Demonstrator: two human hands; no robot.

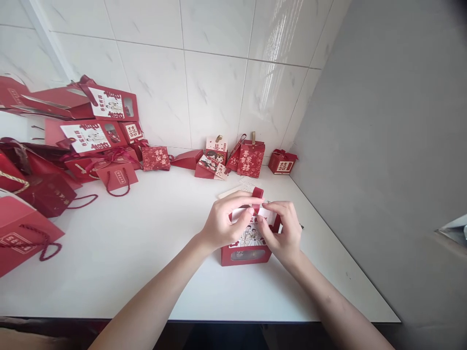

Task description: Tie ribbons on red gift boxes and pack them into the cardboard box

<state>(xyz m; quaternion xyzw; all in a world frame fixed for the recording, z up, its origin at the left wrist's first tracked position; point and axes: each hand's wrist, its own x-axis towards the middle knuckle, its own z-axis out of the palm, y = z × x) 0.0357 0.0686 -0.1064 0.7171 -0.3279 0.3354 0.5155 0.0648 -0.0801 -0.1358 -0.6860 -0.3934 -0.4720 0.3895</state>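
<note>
My view through the head camera centres on a red windowed gift box [228, 256] standing on the white table [120, 272], between the two hands and near the table's front edge; its white front panel carries a line-drawn couple under red characters that the fingers mostly cover, so I can't read them. At its top, the left hand [228, 218] has thumb and index finger at the red ribbon [258, 192], and the right hand [282, 228] brings bent fingers and thumb to the same spot from the other side; I can't tell whether either pinch is closed on the ribbon. Just behind the box I see pale printed cards [246, 184], their writing too small for me. Farther back, by the tiled wall [153, 97], I read 吾家有囍 in pale script on a red patterned gift bag [251, 160], with 囍 on the small red box [282, 163] to its right and on the cartoon-couple box [216, 158] to its left. Over in the left-hand pile, a cube box [132, 130] also shows 囍, and two windowed boxes lie stacked, the upper box [109, 103] and lower box [87, 137] both bearing large red 喜 characters and a drawn couple. The small rope-handled bag [117, 180] and the larger red bag [40, 218] nearer me have framed labels I can't make out.
</note>
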